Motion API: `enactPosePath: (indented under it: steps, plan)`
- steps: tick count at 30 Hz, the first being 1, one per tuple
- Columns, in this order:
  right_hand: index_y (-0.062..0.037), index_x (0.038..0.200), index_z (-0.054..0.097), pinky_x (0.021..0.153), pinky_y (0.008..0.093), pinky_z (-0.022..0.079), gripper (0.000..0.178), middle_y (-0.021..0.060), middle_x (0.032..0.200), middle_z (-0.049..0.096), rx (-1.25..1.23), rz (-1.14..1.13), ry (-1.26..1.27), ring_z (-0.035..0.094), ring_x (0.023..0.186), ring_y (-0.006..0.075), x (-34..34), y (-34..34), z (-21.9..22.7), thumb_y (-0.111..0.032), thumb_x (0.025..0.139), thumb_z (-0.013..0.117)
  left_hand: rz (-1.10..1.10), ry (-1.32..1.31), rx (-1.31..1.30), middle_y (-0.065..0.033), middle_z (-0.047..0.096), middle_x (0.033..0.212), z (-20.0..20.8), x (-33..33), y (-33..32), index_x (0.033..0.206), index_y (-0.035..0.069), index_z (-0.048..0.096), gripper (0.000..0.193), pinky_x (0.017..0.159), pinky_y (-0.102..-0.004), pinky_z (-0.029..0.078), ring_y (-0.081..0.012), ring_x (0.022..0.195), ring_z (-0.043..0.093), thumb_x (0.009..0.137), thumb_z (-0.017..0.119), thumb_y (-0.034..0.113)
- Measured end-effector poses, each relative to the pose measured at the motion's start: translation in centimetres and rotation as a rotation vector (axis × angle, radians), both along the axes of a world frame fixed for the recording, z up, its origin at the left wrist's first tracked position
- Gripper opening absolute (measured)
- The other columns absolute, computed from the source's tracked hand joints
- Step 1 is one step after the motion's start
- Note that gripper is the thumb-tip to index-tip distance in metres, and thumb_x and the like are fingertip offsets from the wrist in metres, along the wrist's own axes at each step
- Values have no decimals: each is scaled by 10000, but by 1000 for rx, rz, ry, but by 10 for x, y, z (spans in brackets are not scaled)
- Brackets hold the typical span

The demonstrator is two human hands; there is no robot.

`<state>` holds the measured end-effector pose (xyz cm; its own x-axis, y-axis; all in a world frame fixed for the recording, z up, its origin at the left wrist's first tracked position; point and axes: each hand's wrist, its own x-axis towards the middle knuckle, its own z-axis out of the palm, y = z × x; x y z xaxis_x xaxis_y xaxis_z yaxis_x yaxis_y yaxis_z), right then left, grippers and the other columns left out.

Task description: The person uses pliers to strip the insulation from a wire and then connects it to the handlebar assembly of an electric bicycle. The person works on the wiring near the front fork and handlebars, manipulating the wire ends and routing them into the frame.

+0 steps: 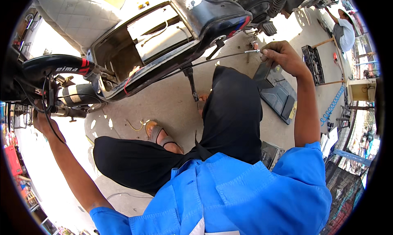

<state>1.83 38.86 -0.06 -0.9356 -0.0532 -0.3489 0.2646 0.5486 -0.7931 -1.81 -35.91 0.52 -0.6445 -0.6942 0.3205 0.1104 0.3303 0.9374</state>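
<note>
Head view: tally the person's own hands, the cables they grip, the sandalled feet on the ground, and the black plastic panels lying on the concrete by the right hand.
Hands: 2, left hand, right hand
Cable: 1, thin cable
Sandalled feet: 2, left foot, right foot
Black panels: 2, near panel, far panel
Total: 7

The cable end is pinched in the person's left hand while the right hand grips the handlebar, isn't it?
Not quite: the hands are swapped. The head view shows the right hand pinching the cable end, while the left hand is at the handlebar.
</note>
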Motion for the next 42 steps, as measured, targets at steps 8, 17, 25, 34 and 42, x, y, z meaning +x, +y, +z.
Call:
enactPosePath:
  steps: [8,17,25,34,42]
  plan:
    - [55,830,647,556,282,524,207,88,720,666,255,-79,-318,661,623,161,81,59,-150,-128,909,588,-56,-101,-451,-173,667,933,5,14,-7,1109,-123,661,636,696,-327,494,-204,818,605,946,608,489]
    - [45,716,674,518,351,539,152,152,650,681,377,56,-632,677,551,228,187,40,-318,-49,792,582,40,-311,-794,-238,706,941,3,8,-28,1232,-16,632,491,687,-430,534,-330,818,681,1051,345,339]
    - [-10,649,714,669,397,546,221,166,665,692,431,-6,-714,684,626,278,216,21,-335,-188,766,656,20,-279,-1533,-228,696,1045,5,19,-50,1437,-6,430,493,716,-418,553,-334,867,691,969,549,94]
    - [38,683,702,543,362,552,225,190,659,683,201,-292,-739,678,545,263,236,31,-335,-165,778,678,0,-329,-1084,-207,689,1071,-1,14,-49,1415,21,481,421,703,-382,575,-287,853,683,997,477,72]
    - [115,857,657,490,346,542,200,169,699,671,16,-487,-840,655,558,239,263,34,-330,-71,907,601,-41,-250,-783,-206,678,1053,3,13,-40,1320,-44,552,433,756,-348,565,-243,915,660,1013,492,255]
